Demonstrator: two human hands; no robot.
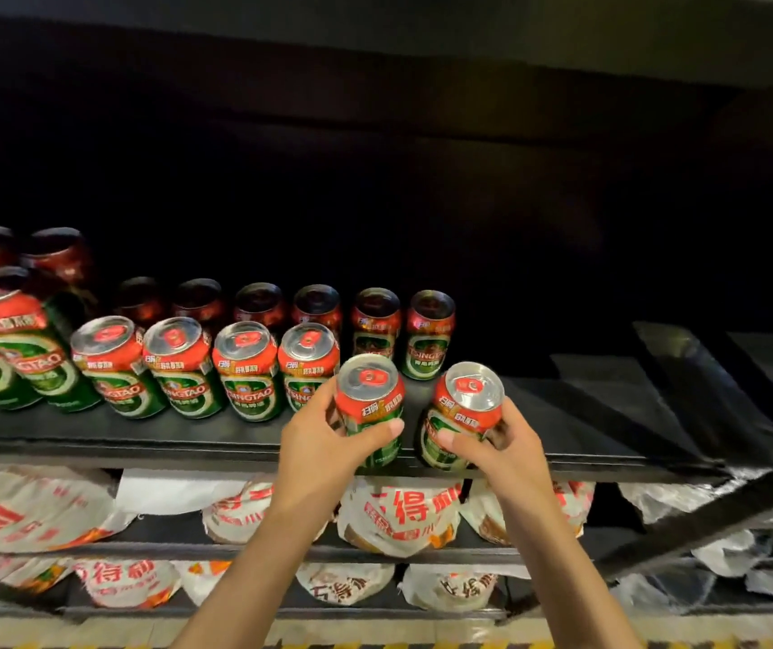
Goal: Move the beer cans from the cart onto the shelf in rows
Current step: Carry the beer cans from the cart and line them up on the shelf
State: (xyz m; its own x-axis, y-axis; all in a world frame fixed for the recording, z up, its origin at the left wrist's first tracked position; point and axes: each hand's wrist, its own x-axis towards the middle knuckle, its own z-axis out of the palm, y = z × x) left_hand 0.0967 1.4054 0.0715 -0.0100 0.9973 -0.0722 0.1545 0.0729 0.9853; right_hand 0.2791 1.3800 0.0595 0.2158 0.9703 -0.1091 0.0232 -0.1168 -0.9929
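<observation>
At the beer shelf (pixel 187 433), I set down two cans at once: my left hand (pixel 323 442) is wrapped round one can (pixel 368 405) at the front edge, thumb across its green label, and my right hand (pixel 501 442) grips a second can (pixel 464 414) just beside it, tilted slightly toward me. Both cans are at the open end of the front row (pixel 206 367), which runs off to the left, with a back row (pixel 319 311) standing behind it in shadow. By my reading this is the placing step, mid-task. The next move calls for sliding the left can in against the last can of the front row, standing the right one upright next to it, and letting go without knocking the neighbours. The cart is not in view. To the right the shelf is bare and dark, crossed by slanting black bars (pixel 703 405). Below, white packets with red lettering (pixel 398 512) fill the lower shelves. Nothing blocks the gap itself; only the close-packed cans leave little room for my fingers
</observation>
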